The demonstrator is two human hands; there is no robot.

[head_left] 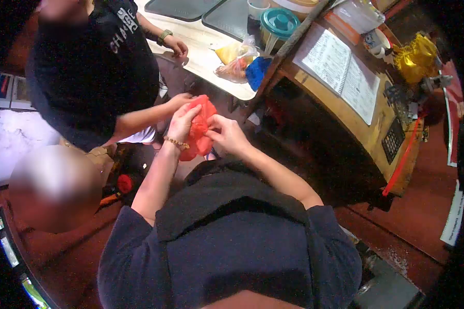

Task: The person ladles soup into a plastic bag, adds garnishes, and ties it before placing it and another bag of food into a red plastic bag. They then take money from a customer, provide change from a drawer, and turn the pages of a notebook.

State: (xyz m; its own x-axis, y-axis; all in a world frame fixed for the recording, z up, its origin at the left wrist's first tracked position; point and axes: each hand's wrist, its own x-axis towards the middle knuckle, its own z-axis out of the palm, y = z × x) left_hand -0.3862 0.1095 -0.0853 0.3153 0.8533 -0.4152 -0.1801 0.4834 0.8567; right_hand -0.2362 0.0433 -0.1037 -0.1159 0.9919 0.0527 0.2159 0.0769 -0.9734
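Centrally, a red plastic bag [203, 109] sits between the two hands, in front of the wearer's chest. The left hand [180, 123] grips its left side, thumb laid across it; the right hand [229, 136] pinches its right side with fingertips close together. A beaded bracelet [176, 142] circles the left wrist. On the far left stands a person in a dark T-shirt [82, 77], one forearm reaching close to the left hand; whether that person's fingers touch the bag I cannot tell. Beyond, a pale desk [203, 67] carries dark trays [227, 23], clear bags [237, 61] and a teal-lidded tub [280, 23]. To the right, a wooden desk [314, 85] bears an open spiral notebook [361, 87] and, nearer, a calculator [393, 141].
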